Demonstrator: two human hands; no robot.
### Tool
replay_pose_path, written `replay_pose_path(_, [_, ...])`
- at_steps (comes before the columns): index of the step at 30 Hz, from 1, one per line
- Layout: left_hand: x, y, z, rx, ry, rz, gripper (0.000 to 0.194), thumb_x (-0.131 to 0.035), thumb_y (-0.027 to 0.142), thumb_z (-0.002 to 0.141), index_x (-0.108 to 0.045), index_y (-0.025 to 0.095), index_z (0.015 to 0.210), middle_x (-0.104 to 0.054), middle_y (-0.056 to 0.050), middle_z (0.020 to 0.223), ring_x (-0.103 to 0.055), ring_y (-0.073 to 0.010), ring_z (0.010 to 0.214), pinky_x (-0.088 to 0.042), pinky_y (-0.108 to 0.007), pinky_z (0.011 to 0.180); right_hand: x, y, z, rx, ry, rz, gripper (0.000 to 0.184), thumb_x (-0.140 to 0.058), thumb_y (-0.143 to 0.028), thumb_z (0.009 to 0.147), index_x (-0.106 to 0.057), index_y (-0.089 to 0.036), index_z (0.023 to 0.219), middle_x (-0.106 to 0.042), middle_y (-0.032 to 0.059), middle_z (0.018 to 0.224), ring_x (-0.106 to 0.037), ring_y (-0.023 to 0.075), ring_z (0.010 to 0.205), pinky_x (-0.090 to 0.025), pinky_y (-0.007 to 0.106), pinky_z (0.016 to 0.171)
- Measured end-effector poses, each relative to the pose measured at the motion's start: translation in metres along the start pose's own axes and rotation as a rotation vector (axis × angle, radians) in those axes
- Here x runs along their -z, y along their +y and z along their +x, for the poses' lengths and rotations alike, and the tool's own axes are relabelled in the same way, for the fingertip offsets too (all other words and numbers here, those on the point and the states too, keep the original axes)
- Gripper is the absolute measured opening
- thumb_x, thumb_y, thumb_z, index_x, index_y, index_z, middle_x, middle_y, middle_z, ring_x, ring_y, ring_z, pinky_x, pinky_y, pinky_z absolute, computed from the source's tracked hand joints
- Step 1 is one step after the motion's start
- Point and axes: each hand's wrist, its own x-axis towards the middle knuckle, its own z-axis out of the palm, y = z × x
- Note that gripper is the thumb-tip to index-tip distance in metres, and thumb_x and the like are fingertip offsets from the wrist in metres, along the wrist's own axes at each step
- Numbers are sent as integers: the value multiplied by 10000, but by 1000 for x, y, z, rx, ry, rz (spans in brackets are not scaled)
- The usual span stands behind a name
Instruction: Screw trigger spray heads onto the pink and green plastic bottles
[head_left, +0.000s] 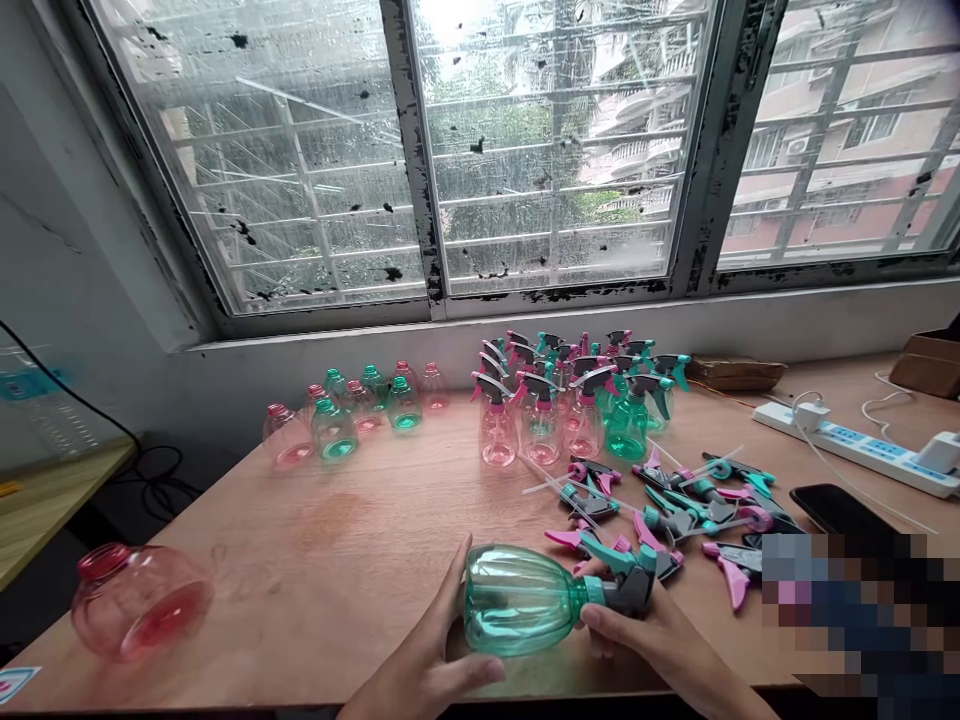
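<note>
A teal plastic spray bottle point(517, 600) lies on its side in my hands, with a grey and teal trigger sprayer head point(631, 582) on its neck. My left hand point(431, 650) cups the bottle's body from below and the side. My right hand point(626, 635) grips the neck, just under the sprayer head. Loose trigger sprayer heads point(667, 510) in pink, teal and grey lie in a heap just beyond my right hand, with their thin dip tubes attached. A pink bottle point(139, 600) lies on its side near the table's left end, out of reach of both hands.
On the wooden table point(337, 600), capped bottles with sprayers point(540, 420) crowd the back, beside bottles without sprayers point(345, 425). A power strip point(847, 445), black phone point(840, 510) and brown package point(735, 373) lie right. A window point(420, 160) fills the back.
</note>
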Motion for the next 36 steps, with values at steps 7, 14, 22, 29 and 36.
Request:
replay_pose_path(7, [3,-1,2,-4,-17,48,1073,-755,449,870,16,339,1609,-163,-52,1704,-167,-304,1556,-139,-457,1274,1,-1,1,7,-8,-19,492,-855,-547,728,-638,-192,991,-662,-38,592,-587,137,502,-504,265,520])
replay_pose_path(14, [-2,1,2,-10,3,43,1105,-750,425,882,89,354,1597,-140,-35,1711,-240,-295,1535,-225,-384,1251,1,-1,0,-11,1,-14,507,-853,-554,727,-624,-197,1005,-662,-40,580,-599,145,516,-510,269,533])
replay_pose_path(22, [4,0,1,64,-4,18,1132,-764,524,834,11,265,1617,-135,-65,1709,-100,-307,1569,-78,-441,1284,2,0,1,-16,5,11,488,-857,-548,730,-647,-183,977,-646,-51,576,-593,137,529,-503,272,553])
replay_pose_path(29, [1,4,4,33,-31,-22,1121,-784,363,849,40,320,1609,-167,-61,1704,-196,-298,1551,-245,-421,1247,3,-3,2,17,-25,14,418,-822,-512,792,-640,-181,970,-681,-37,598,-583,124,520,-479,260,556])
replay_pose_path(36, [-3,8,5,6,-27,-32,1111,-767,310,866,63,336,1604,-262,-48,1680,-231,-303,1541,-225,-405,1254,4,-2,3,10,-24,33,408,-817,-506,798,-620,-187,959,-732,-6,654,-605,132,515,-466,267,553])
